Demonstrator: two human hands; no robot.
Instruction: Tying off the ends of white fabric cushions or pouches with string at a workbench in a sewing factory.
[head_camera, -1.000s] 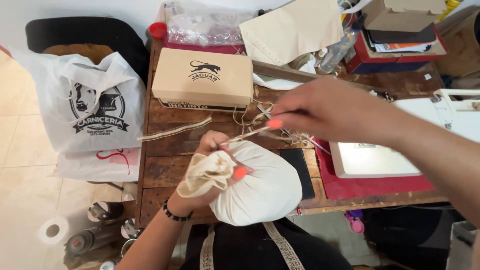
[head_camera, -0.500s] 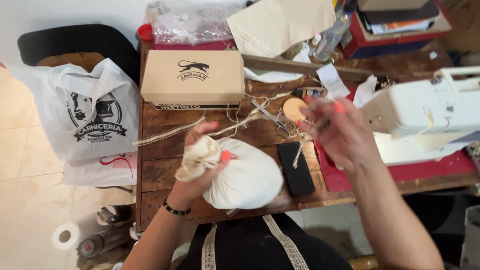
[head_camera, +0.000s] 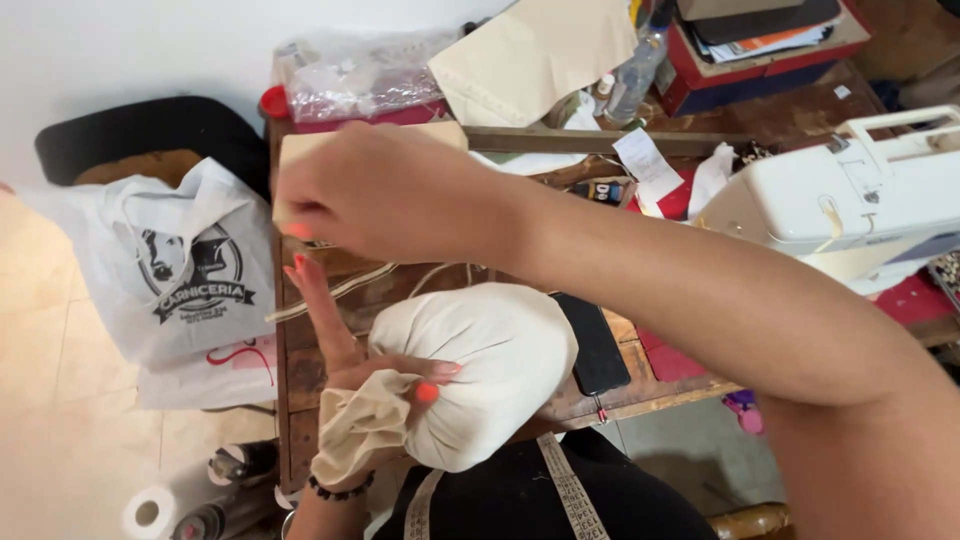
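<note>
Currently, the work stands like this:
Stuffed bag: a round cream cloth bag (head_camera: 480, 370) sits at the near edge of the table (head_camera: 300, 370), already filled out and plump.
Neck of the bag: the loose cloth (head_camera: 360, 425) is gathered into a bunch at the bag's left side, so the gathering looks done.
Left hand: the left hand (head_camera: 365, 375) has its grip clamped on that gathered neck, thumb and one finger pressed in, the other fingers stretched flat toward the far side.
Right hand: the right hand (head_camera: 370, 190) hangs above the left part of the table, its grip pinched together; I cannot tell what it pinches.
Cord: a pale cord (head_camera: 335, 292) lies across the table just beyond the left hand, not visibly wound around the neck.
Left to do, as I judge: binding and knotting the neck shut.
Nearby: a black phone (head_camera: 592, 345) just right of the bag, a white sewing machine (head_camera: 850, 195) at the right edge.
</note>
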